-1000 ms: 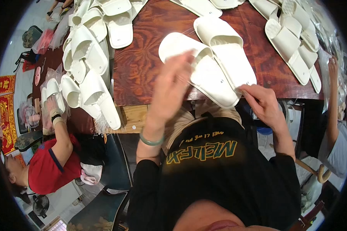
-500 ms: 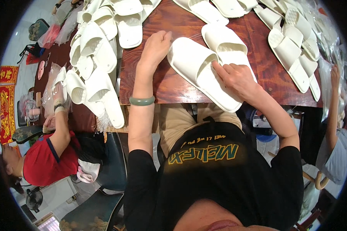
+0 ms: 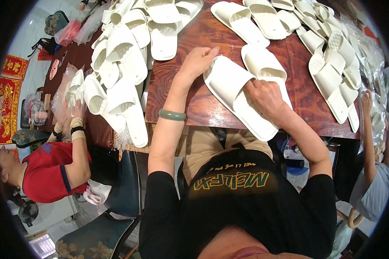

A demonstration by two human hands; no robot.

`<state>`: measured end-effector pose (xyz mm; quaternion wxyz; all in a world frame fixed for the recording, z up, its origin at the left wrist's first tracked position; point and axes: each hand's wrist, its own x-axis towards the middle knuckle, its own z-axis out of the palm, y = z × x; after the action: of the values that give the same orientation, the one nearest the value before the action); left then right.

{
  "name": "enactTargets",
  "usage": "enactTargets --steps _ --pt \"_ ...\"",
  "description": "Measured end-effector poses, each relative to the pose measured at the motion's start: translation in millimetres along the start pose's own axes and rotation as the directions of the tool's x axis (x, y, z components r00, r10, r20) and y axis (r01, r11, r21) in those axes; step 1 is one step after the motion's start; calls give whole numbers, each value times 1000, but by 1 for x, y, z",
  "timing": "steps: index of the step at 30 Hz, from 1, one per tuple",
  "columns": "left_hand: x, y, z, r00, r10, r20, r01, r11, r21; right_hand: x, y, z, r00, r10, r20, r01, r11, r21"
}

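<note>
We noted a dark red-brown wooden bench (image 3: 194,99) running across the upper part of the head view, loaded with white slippers: a heap at our left (image 3: 125,64), a row along the right edge (image 3: 333,73), more at the far side (image 3: 242,15). A person in a red shirt (image 3: 47,172) sat at the left end with clear bags, another person's arm (image 3: 369,129) worked at the right; neither touched our things. Directly before us lay a pair of white slippers side by side. The near slipper (image 3: 237,99) lay with its long axis running diagonally, toe end up-left, heel end down-right, the heel overhanging the bench's near edge. The second slipper (image 3: 263,64) lay just beside it on the right, roughly parallel, touching or nearly so. The left hand (image 3: 196,62) rested at the toe end of the near slipper, fingers curled over its top edge; whether that grip was clamped or merely laid on, we could not tell. The right hand (image 3: 268,97) sat over the middle, between the two slippers, fingers bent down onto the strap area, apparently pressing rather than closed around it. Thus each hand stood at one part of the same long axis, the left further from us, the right nearer. A green bangle (image 3: 172,115) sat on the left wrist.
</note>
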<state>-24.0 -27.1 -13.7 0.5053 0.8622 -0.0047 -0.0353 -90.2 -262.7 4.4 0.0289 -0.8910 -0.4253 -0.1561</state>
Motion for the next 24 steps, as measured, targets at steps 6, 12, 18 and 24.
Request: enactTargets --steps 6,12,18,24 --pt "2 8 12 996 75 42 -71 995 -75 0 -2 -4 1000 22 2 -22 1000 -10" --pt "2 4 18 993 103 -51 -105 994 -34 1 -1 -4 999 28 -16 -27 999 17" --pt "1 12 21 998 49 33 -49 999 -12 0 -1 -2 999 43 9 -43 999 11" --pt "-2 12 21 999 49 23 -46 992 -115 0 -2 -2 997 62 38 -63 998 14"
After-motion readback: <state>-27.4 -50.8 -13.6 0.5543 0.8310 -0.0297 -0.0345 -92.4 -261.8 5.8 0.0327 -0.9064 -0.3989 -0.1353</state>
